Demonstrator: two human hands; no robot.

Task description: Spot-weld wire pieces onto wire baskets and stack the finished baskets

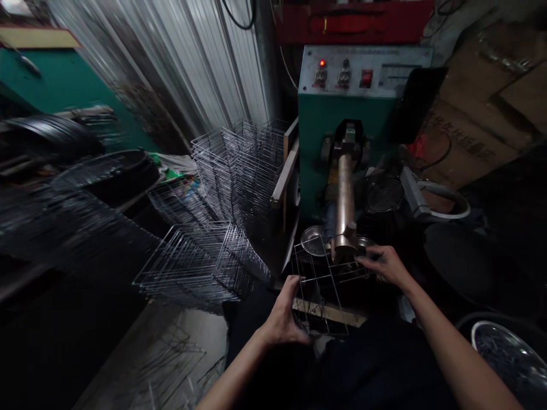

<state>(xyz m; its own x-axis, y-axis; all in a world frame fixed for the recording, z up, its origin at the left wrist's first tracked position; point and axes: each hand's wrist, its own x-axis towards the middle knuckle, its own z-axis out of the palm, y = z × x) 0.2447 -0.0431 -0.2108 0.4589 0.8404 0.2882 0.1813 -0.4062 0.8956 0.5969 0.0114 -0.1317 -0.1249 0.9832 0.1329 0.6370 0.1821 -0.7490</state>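
Observation:
My left hand (287,312) grips the near left edge of a wire grid basket (327,285), fingers curled round its wires. Over at the basket's far right edge, my right hand (382,263) pinches the wire with closed fingers. The basket sits under the copper-coloured arm (345,199) of a green welding machine (337,125), whose tip meets the grid's far side. A red lamp glows on the machine's control panel (363,71).
Stacks of finished wire baskets (239,171) stand left of the machine, with more (200,265) lower left. A small fan (383,195) and a metal dish (313,240) sit by the machine. A bowl of small metal parts (510,356) is at bottom right. Cardboard boxes (482,108) lean at right.

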